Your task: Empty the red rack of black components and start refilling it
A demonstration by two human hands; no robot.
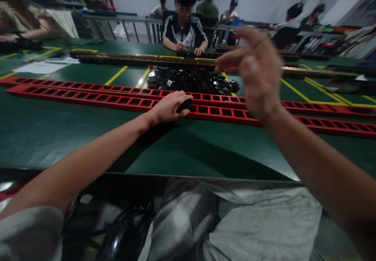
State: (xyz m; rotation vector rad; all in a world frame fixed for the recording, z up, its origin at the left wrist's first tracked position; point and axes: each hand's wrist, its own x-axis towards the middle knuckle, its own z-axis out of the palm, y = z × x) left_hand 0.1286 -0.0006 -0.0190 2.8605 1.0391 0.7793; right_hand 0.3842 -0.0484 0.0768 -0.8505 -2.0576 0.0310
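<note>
On the nearer red slotted rail (pixel 117 100) rests my left hand (pixel 170 106), its fingers and thumb closed around a small black part (pixel 185 105). That part sits at the rail's slots; whether it is seated in one I cannot tell. My right hand (pixel 261 73) is raised above the rails, blurred by motion, with its fingers apart and nothing seen in them. A second red rail (pixel 88 85) lies parallel just behind the first. Beyond the rails is a pile of shiny black parts (pixel 190 80).
The green table (pixel 58 135) carries yellow tape lines (pixel 117 75). Long dark rails (pixel 132 59) lie across it farther back, with white paper (pixel 32 67) at the left. A co-worker (pixel 185 30) sits opposite, hands on the table. Other people work behind and at the left.
</note>
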